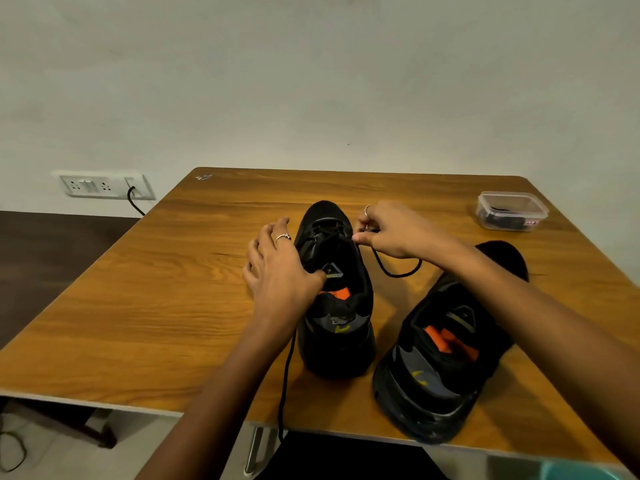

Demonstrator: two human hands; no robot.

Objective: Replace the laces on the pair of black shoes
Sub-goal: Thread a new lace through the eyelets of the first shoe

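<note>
Two black shoes stand on the wooden table (156, 289), toes pointing away from me. The left shoe (337, 334) is partly laced with a black lace (285, 382); one end trails off the table's front edge. My right hand (398, 230) pinches the other lace end beside the upper eyelets, and the lace loops behind it. My left hand (280, 268) rests against the shoe's left side, thumb pressing on the tongue, fingers spread. The right shoe (446, 355) stands under my right forearm; I see no lace on it.
A clear plastic box (512, 211) with dark contents sits at the table's far right corner. A wall socket panel (104, 185) with a plugged-in black cable is on the left wall. A teal object (581, 472) shows at the bottom right.
</note>
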